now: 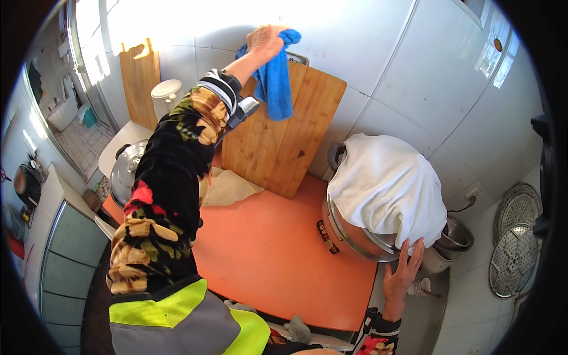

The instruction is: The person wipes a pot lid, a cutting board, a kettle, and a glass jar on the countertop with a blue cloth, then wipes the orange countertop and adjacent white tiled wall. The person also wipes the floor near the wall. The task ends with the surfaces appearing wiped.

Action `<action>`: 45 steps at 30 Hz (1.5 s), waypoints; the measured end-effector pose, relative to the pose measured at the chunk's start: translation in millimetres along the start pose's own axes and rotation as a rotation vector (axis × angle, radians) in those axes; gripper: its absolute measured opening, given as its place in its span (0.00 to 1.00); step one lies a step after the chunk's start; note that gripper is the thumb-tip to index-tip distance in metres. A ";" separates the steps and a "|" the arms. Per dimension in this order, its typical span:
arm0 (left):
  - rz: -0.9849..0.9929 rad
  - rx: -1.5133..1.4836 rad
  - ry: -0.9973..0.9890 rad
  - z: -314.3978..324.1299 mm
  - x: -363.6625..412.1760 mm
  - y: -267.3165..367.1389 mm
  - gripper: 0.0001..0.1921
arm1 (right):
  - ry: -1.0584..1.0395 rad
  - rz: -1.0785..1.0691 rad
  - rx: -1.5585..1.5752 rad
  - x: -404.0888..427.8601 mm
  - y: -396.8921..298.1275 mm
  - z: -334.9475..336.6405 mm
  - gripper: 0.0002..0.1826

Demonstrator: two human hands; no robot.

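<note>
My left hand [265, 41] is raised against the tiled wall, closed on a blue cloth [275, 84] that hangs down from it. The cloth falls in front of a wooden cutting board [284, 133], which leans on the wall. At the lower right, my right hand [403, 275] has its fingers spread, with the fingertips at the lower edge of a white cloth [386, 182]. That white cloth drapes over the lid of a large metal pot [350, 239] on the orange tabletop [275, 248].
Behind my left arm are a lidded white container [167, 91], a metal lid [120, 177] and a second wooden board [140, 84]. A metal bowl [459, 239] and a patterned cup [419, 286] lie right of the pot. Perforated steamer plates [514, 261] lean at the far right.
</note>
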State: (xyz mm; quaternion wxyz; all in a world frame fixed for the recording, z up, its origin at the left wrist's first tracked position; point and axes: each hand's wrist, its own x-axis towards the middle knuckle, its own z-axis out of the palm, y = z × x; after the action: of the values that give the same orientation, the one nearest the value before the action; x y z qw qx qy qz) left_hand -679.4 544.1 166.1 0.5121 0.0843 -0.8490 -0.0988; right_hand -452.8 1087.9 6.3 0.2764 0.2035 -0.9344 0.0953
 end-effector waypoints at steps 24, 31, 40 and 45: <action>-0.309 -1.099 -0.048 16.9 -14.6 27.2 0.20 | -0.036 -0.013 0.016 0.6 -2.5 -8.9 0.48; -0.498 -0.509 0.631 47.0 32.3 -58.7 0.19 | -0.113 0.035 -0.007 1.5 -5.5 -15.6 0.49; -0.325 -0.864 0.490 -104.4 -42.4 37.4 0.18 | -0.114 0.026 -0.043 -3.5 2.1 -13.4 0.53; -0.454 -1.163 0.194 -163.3 -94.7 93.2 0.20 | -0.052 -0.022 -0.089 -2.7 -27.0 -36.0 0.47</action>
State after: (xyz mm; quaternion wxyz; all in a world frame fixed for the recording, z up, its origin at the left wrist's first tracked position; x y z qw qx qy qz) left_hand -494.9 644.1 183.5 0.5153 -0.0211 -0.5671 -0.6422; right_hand -421.8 1075.0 36.4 0.2617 0.2039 -0.9423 0.0453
